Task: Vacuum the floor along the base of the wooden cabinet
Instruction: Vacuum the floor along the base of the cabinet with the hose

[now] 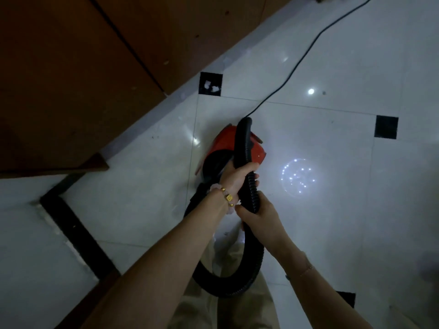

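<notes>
Both hands are gripping the black ribbed hose. The left hand is clenched around it higher up, at about 12 o'clock from the right hand, which is wrapping the hose just below; the two hands are nearly touching. A beaded bracelet is sitting on the left wrist. Below the hands the hose is looping down toward 6 o'clock and curling back left. The red vacuum is resting on the white tiled floor, right behind the hands. Its cord is trailing off toward 1 o'clock. The wooden cabinet is filling the 10 o'clock corner, its base running diagonally, well apart from the vacuum.
</notes>
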Motion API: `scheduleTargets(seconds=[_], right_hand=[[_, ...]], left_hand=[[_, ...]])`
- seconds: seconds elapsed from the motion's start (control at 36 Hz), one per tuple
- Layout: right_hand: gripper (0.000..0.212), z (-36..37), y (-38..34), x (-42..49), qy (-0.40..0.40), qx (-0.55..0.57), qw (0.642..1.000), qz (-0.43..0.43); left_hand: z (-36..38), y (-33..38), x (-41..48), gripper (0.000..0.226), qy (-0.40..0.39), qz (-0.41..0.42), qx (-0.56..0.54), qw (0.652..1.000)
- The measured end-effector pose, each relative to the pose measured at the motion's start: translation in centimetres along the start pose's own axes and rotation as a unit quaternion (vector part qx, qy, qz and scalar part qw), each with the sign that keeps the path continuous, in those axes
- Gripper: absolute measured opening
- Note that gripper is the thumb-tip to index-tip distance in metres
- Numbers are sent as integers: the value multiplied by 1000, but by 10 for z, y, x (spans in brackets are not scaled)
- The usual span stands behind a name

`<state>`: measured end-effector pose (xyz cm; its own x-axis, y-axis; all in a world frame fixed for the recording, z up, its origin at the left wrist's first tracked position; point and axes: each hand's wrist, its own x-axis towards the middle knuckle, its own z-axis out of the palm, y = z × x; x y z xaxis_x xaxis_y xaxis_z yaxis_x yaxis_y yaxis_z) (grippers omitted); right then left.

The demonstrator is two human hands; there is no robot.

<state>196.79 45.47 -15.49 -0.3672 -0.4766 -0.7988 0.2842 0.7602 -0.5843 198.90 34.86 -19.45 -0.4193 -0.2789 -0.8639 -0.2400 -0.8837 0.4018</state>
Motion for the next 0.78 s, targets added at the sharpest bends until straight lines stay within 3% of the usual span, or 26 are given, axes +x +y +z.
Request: scheduleTargets(seconds=[0.17, 0.31, 0.53, 0.69, 0.78], right_hand=[[21, 24, -1, -14, -41, -64, 996, -55], [26, 35, 0, -19, -85, -167, 979, -81], [43, 58, -3, -19, -158, -311, 932, -100], [32, 87, 4, -12, -166, -376, 904, -116], [34, 102, 9, -9, -171, -397, 895, -112]], left_hand=[[-31, 4, -29, 14, 34, 59, -32, 997], [-55, -1, -47, 20, 62, 25, -98, 993], [-110, -8, -59, 20, 184, 65, -238, 951], [-156, -18, -62, 13, 216, 95, -256, 937], [-174, -24, -57, 21, 231, 106, -238, 938]])
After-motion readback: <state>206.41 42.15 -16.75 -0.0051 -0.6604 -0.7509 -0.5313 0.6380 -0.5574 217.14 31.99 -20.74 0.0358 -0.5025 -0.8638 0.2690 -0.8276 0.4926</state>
